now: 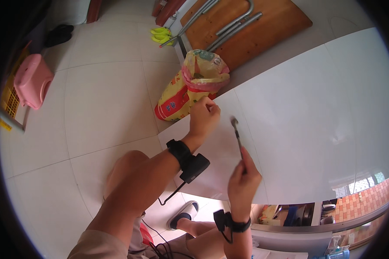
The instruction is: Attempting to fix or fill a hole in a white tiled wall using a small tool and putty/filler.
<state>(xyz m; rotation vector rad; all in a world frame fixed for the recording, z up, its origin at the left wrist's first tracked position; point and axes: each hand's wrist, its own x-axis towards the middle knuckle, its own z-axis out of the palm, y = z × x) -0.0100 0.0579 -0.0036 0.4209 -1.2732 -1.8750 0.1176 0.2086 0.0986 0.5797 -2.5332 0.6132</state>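
The slim-handled tool (pixel 237 134) is in your right hand (pixel 244 179), gripped toward the near end of its handle, with its small head pointing away from you over the table (pixel 298 129). The head is blurred, so you cannot tell whether it is a brush or a spoon, or whether it touches the white top. Your left hand (pixel 203 117) is curled narrow at the table's left edge; whether it pinches anything small, you cannot tell.

Just beyond that hand stands the yellow-and-red sack (pixel 186 93), its mouth gaping upward. In this view your left hand overlaps the sack's lower part, but contact is unclear. The folded wooden table (pixel 268 30) leans behind the sack.

A few risks look likely from here. Your hold leaves much of the tool's length unsupported — a knock to the head could twist it in your fingers, and the glossy top probably offers little friction if it drops. Anything small in your left hand could fall to the tiled floor (pixel 103 108), since that hand is so near the edge. The sack's soft rim could fold or tip if your knuckles bump it. Watch the cable (pixel 173 194) hanging from your left wrist device (pixel 195 168) too — it could snag on the table edge and jerk your arm.
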